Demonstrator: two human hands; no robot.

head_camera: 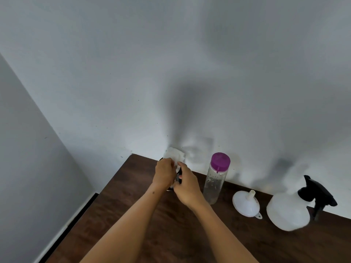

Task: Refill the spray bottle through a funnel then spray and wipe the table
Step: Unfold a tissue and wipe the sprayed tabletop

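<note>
A white tissue (174,154) sticks up out of a small black-and-white patterned holder (177,179) near the table's back left corner. My left hand (163,174) pinches the tissue's lower edge. My right hand (187,186) curls round the holder's right side; both hands hide most of it. To the right stands a clear water bottle (213,185) with a purple cap. A white funnel (246,205) lies mouth down, spout up. The white spray bottle (287,212) with a black trigger head stands at the far right, untouched.
The dark wooden table (152,234) is pushed against a pale wall (171,73). Its left edge drops to a floor with a white skirting board (62,224). All the objects line up along the back edge.
</note>
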